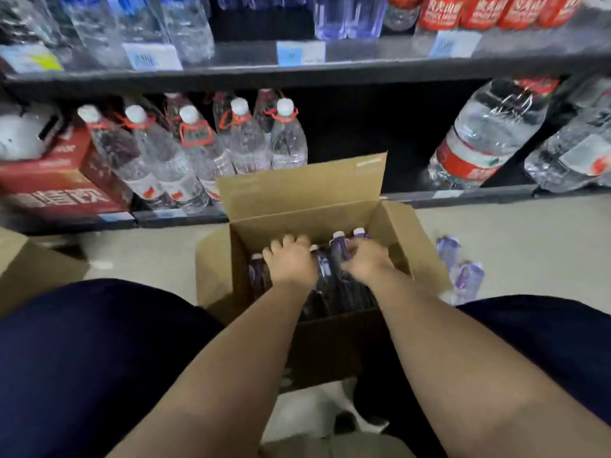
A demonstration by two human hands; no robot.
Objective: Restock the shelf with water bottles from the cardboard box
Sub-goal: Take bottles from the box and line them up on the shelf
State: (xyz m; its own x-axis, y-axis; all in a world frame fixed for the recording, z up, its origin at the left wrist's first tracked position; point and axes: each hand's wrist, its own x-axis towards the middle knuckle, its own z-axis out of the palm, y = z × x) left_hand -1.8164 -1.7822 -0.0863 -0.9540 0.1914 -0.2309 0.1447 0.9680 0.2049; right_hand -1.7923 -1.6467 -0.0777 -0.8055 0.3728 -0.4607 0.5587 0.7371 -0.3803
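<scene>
An open cardboard box (393,226) stands on the floor in front of the shelf, its back flap raised. Inside stand several purple-labelled water bottles (339,251) with white caps. Both my hands reach down into the box. My left hand (291,259) has its fingers curled over the tops of the bottles on the left side; what it holds is hidden beneath it. My right hand (367,262) grips a bottle near its neck, just below two white caps. The bottom shelf (456,195) has a dark gap directly behind the box.
Large clear bottles (244,140) with red neck tags stand on the bottom shelf at left, big red-labelled jugs (482,140) at right. A red carton (56,183) sits far left. Crumpled purple plastic wrap (463,272) lies on the floor right of the box. My knees flank the box.
</scene>
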